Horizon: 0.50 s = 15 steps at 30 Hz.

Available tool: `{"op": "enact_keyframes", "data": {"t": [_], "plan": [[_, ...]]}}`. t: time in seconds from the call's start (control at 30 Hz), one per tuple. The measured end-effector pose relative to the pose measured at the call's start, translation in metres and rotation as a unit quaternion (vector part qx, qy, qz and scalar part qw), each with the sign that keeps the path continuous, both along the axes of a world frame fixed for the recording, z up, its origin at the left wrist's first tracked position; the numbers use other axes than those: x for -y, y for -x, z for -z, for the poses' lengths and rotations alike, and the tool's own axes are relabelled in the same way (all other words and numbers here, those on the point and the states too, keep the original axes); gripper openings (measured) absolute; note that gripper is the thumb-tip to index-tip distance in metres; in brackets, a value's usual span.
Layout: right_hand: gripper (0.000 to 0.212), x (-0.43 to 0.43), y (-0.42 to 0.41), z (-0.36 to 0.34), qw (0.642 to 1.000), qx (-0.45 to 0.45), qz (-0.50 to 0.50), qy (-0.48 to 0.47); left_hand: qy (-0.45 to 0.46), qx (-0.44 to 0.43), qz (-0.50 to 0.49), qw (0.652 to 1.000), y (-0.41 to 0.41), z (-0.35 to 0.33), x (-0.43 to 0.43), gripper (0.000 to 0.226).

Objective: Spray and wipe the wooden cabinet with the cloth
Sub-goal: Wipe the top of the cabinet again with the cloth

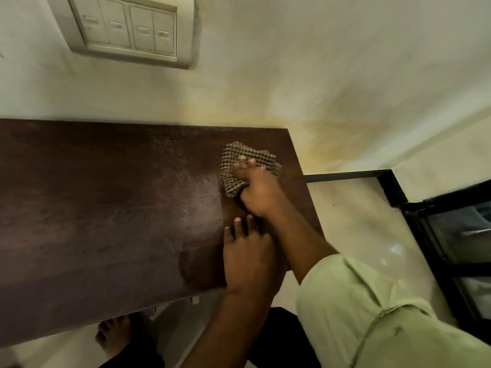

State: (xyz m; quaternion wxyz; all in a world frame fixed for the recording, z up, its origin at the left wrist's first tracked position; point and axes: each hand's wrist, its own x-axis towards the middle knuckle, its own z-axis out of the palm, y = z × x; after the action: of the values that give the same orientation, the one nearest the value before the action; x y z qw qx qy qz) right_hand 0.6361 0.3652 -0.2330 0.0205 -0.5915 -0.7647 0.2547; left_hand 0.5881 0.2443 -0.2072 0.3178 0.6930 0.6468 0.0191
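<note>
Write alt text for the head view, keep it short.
A person's right hand holds a bunched checked cloth down near the far right corner of a dark wooden cabinet top, whose surface looks speckled and streaky. The left hand rests flat on the top nearer the front edge; a switch panel sits on the wall above.

The cabinet [106, 208] top is dark brown wood, dusty and speckled, with a darker patch near its front edge. The cloth [233, 166], checked beige and brown, lies bunched near the back right corner, gripped by the right hand [260, 192].
</note>
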Motion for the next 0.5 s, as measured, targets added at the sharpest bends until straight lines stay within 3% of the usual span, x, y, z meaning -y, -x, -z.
{"op": "enact_keyframes", "data": {"t": [0.1,0.2,0.27,0.4,0.5], "plan": [[0.063,0.012,0.028,-0.002,0.993,0.006,-0.114,0.031,0.038,0.036,-0.028,0.998,0.001,0.016,-0.002,0.049],[0.065,0.008,0.018,-0.009,0.988,-0.027,-0.142,0.050,0.007,0.038,-0.020,0.999,0.002,0.010,0.000,0.048],[0.063,0.000,-0.004,-0.010,0.992,-0.046,-0.109,0.050,-0.021,0.027,-0.004,0.999,0.005,-0.002,0.004,0.052],[0.060,-0.024,-0.041,-0.010,0.999,0.045,-0.017,-0.006,0.011,0.020,0.015,1.000,0.011,-0.004,0.003,0.054],[0.046,-0.036,-0.029,-0.011,0.996,0.059,0.059,-0.011,0.026,0.029,0.017,0.999,0.010,-0.006,0.004,0.054]]}}
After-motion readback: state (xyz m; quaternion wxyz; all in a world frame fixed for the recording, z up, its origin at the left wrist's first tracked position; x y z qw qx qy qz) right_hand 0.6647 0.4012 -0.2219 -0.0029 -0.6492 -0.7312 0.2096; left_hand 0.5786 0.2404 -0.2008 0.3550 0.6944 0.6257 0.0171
